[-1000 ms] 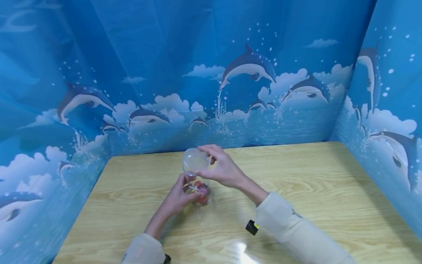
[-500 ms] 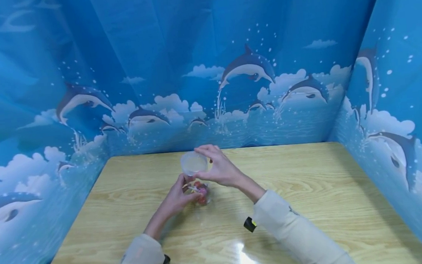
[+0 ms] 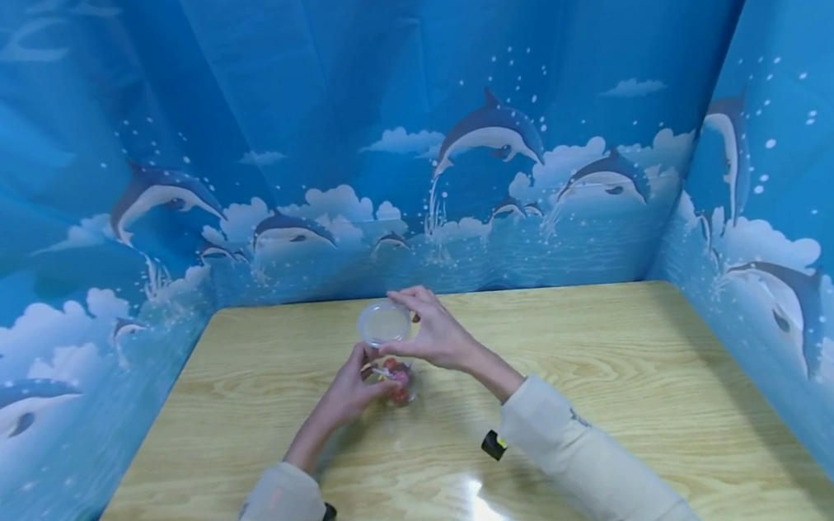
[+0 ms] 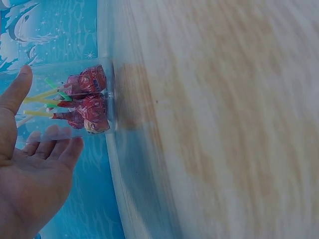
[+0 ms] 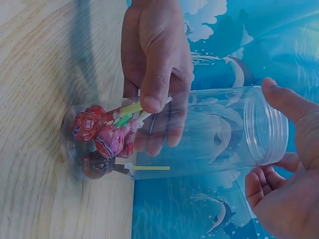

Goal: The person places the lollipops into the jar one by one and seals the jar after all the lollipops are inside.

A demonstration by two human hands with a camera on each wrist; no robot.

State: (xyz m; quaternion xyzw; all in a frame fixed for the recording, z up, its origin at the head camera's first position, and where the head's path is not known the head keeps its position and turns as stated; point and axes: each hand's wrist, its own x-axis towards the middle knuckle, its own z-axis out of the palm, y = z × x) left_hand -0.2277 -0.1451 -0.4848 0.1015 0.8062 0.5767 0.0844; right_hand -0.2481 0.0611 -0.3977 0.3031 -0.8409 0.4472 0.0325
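Observation:
A tall clear plastic jar (image 5: 209,132) stands upright on the table, with several wrapped lollipops (image 5: 112,139) at its bottom. Their red, pink and dark heads lie low, and yellow, green and white sticks point upward. My left hand (image 3: 347,395) grips the jar's lower body, thumb on one side and fingers on the other. At the jar's mouth sits a clear round lid (image 3: 384,323). Around the edge of that lid my right hand (image 3: 439,337) has its thumb and curled fingers. Whether the lid is fully seated I cannot tell.
The jar stands on a light wood-grain table (image 3: 584,378). Blue dolphin-print curtains (image 3: 405,129) enclose its back and sides. A black wrist device (image 3: 493,445) shows by the right sleeve, and another (image 3: 325,518) by the left.
The lid's tilt at the jar's mouth has changed, and my right hand has shifted slightly left with its fingers regripping the edge. My left hand and the lollipops stay nearly still.

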